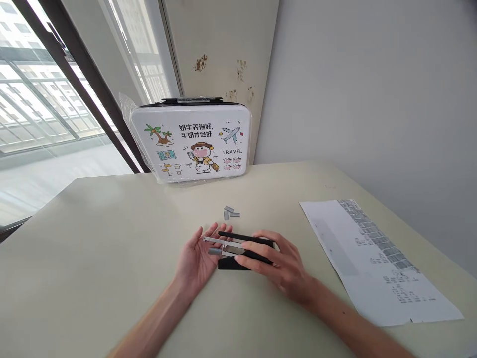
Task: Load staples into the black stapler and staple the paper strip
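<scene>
A black stapler (pixel 244 251) lies opened on the table, its silver staple channel (pixel 219 242) pointing left and its black top arm lifted. My right hand (pixel 278 263) grips the stapler's body from the right, fingers across its side. My left hand (pixel 199 256) is palm up at the channel's left end, with a short grey strip of staples (pixel 215 251) at its fingers beside the channel. A few loose staple strips (pixel 231 213) lie on the table just beyond the stapler.
A white cartoon-printed case (pixel 192 144) wrapped in plastic stands at the table's far edge against the wall. A printed paper sheet (pixel 376 258) lies to the right. The cream table (pixel 93 248) meets a window on the left.
</scene>
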Available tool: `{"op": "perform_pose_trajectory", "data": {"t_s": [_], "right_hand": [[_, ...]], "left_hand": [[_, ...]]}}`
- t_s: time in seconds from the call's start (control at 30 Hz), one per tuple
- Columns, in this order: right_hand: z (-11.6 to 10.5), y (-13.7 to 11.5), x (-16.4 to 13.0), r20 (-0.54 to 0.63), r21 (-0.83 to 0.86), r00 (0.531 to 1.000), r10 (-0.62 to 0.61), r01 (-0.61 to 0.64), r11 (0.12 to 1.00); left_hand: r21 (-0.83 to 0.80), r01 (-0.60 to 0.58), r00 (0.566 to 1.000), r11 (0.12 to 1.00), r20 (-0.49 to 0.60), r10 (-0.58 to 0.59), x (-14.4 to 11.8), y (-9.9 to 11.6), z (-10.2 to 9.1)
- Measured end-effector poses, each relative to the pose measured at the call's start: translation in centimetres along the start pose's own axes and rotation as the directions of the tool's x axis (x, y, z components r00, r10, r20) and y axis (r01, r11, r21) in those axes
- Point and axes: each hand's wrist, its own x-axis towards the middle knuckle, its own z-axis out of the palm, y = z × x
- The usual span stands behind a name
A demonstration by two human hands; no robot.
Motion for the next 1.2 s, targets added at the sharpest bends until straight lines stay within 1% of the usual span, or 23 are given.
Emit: {"op": "perform_pose_trajectory", "data": {"t_s": [0.07, 0.13, 0.2, 0.23, 0.27, 0.3, 0.33, 0.4, 0.47, 0.5, 0.57, 0.6, 0.63, 0.67, 0.7, 0.77, 0.83, 0.9, 0.93, 0.97, 1.03, 1.13, 1.2], "right_hand": [[0.0, 0.2, 0.1, -0.055, 0.098, 0.994, 0.090, -0.084, 0.992], [0.0, 0.3, 0.3, -0.091, 0.227, 0.967, 0.239, -0.213, 0.950], [0.1, 0.4, 0.4, -0.087, 0.350, 0.908, 0.409, -0.357, 0.866], [0.2, 0.5, 0.4, -0.066, 0.400, 0.874, 0.481, -0.419, 0.815], [0.3, 0.6, 0.4, -0.041, 0.439, 0.842, 0.538, -0.469, 0.766], [0.5, 0.6, 0.4, -0.018, 0.468, 0.816, 0.578, -0.504, 0.726], [0.6, 0.7, 0.4, 0.001, 0.487, 0.799, 0.602, -0.526, 0.697], [0.8, 0.7, 0.4, 0.022, 0.511, 0.788, 0.616, -0.538, 0.670], [1.0, 0.7, 0.4, 0.036, 0.525, 0.801, 0.598, -0.525, 0.670], [1.1, 0.6, 0.4, 0.042, 0.529, 0.810, 0.585, -0.514, 0.675], [1.3, 0.5, 0.5, 0.048, 0.532, 0.826, 0.562, -0.498, 0.685], [1.3, 0.5, 0.5, 0.051, 0.532, 0.829, 0.557, -0.494, 0.688], [1.3, 0.5, 0.6, 0.051, 0.532, 0.829, 0.557, -0.494, 0.687], [1.4, 0.6, 0.7, 0.050, 0.533, 0.825, 0.563, -0.498, 0.684], [1.4, 0.7, 0.8, 0.047, 0.532, 0.817, 0.574, -0.507, 0.678], [1.4, 1.1, 1.3, 0.052, 0.516, 0.790, 0.611, -0.545, 0.660], [1.7, 1.9, 2.2, 0.077, 0.495, 0.755, 0.651, -0.596, 0.632], [2.2, 3.2, 3.5, 0.123, 0.492, 0.730, 0.673, -0.633, 0.597], [2.6, 3.9, 4.2, 0.145, 0.500, 0.724, 0.674, -0.642, 0.582], [3.0, 4.7, 4.9, 0.166, 0.509, 0.723, 0.670, -0.645, 0.570], [4.2, 6.3, 6.2, 0.204, 0.521, 0.730, 0.653, -0.645, 0.559], [6.3, 7.9, 7.5, 0.241, 0.523, 0.741, 0.627, -0.643, 0.559], [7.7, 8.1, 8.0, 0.251, 0.517, 0.747, 0.616, -0.641, 0.567]], "left_hand": [[0.003, -0.026, 0.999, 1.000, -0.029, 0.027, 0.1, 0.1, 0.1], [0.040, -0.122, 0.991, 0.992, -0.044, 0.123, 0.0, 0.3, 0.1], [0.173, -0.251, 0.966, 0.952, -0.010, 0.257, -0.2, 0.3, 0.0], [0.288, -0.315, 0.947, 0.904, 0.025, 0.322, -0.4, 0.3, -0.1], [0.422, -0.369, 0.924, 0.828, 0.071, 0.375, -0.6, 0.2, -0.2], [0.554, -0.413, 0.899, 0.723, 0.124, 0.419, -0.9, 0.1, -0.3], [0.665, -0.448, 0.874, 0.598, 0.184, 0.450, -1.1, -0.1, -0.4], [0.794, -0.499, 0.829, 0.348, 0.322, 0.457, -1.4, -0.6, -0.7], [0.821, -0.555, 0.786, 0.137, 0.462, 0.411, -1.5, -1.3, -1.1], [0.814, -0.578, 0.765, 0.049, 0.520, 0.380, -1.5, -1.5, -1.3], [0.789, -0.610, 0.730, -0.075, 0.597, 0.332, -1.4, -1.9, -1.5], [0.782, -0.616, 0.723, -0.098, 0.610, 0.324, -1.4, -2.0, -1.6], [0.786, -0.613, 0.728, -0.081, 0.602, 0.328, -1.3, -2.0, -1.5], [0.797, -0.603, 0.744, -0.024, 0.573, 0.343, -1.3, -1.9, -1.4], [0.806, -0.588, 0.765, 0.065, 0.528, 0.369, -1.3, -1.8, -1.3], [0.777, -0.542, 0.815, 0.319, 0.393, 0.426, -1.3, -1.4, -0.9], [0.650, -0.483, 0.866, 0.586, 0.257, 0.429, -1.1, -0.9, -0.6], [0.466, -0.410, 0.911, 0.784, 0.178, 0.371, -0.9, -0.4, -0.5], [0.377, -0.366, 0.931, 0.851, 0.157, 0.330, -0.8, -0.1, -0.5], [0.298, -0.321, 0.946, 0.899, 0.146, 0.289, -0.7, 0.3, -0.6], [0.164, -0.241, 0.966, 0.956, 0.137, 0.220, -0.5, 0.9, -0.7], [0.018, -0.146, 0.979, 0.989, 0.145, 0.142, -0.4, 1.6, -0.9], [-0.037, -0.108, 0.981, 0.993, 0.159, 0.113, -0.4, 1.9, -1.0]]}}
